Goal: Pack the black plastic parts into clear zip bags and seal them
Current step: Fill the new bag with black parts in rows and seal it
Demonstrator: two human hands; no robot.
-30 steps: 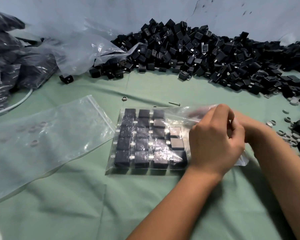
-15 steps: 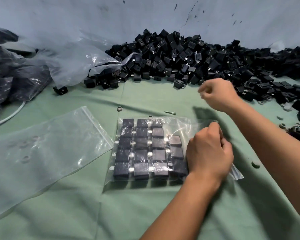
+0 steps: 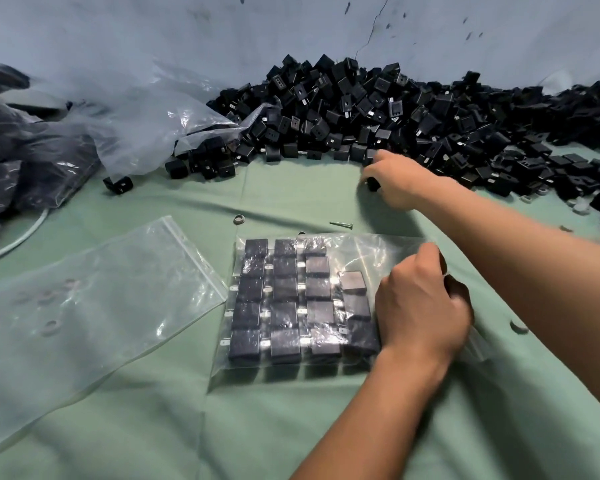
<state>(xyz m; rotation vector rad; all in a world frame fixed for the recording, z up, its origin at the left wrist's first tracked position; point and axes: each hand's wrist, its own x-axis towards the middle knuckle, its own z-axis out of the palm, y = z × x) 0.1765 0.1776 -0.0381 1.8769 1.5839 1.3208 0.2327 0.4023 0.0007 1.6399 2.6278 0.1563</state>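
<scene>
A clear zip bag (image 3: 378, 251) lies flat on the green cloth, holding rows of black plastic parts (image 3: 284, 306). My left hand (image 3: 420, 310) grips the bag's open right end, fingers curled over the plastic. My right hand (image 3: 395, 178) has reached to the near edge of the big heap of loose black parts (image 3: 395, 109) and closes its fingers on one black part (image 3: 373, 184). The bag's mouth is hidden under my left hand.
An empty clear zip bag (image 3: 94, 299) lies to the left. Crumpled plastic sheeting (image 3: 136, 109) and dark filled bags (image 3: 18, 161) sit at the far left. A screw (image 3: 341, 224), a small ring (image 3: 238, 219) and loose washers (image 3: 518, 328) lie on the green cloth (image 3: 291, 427).
My right hand left the bag's mouth and moved up to the heap, where it now takes a black part. My left hand stayed on the bag.
</scene>
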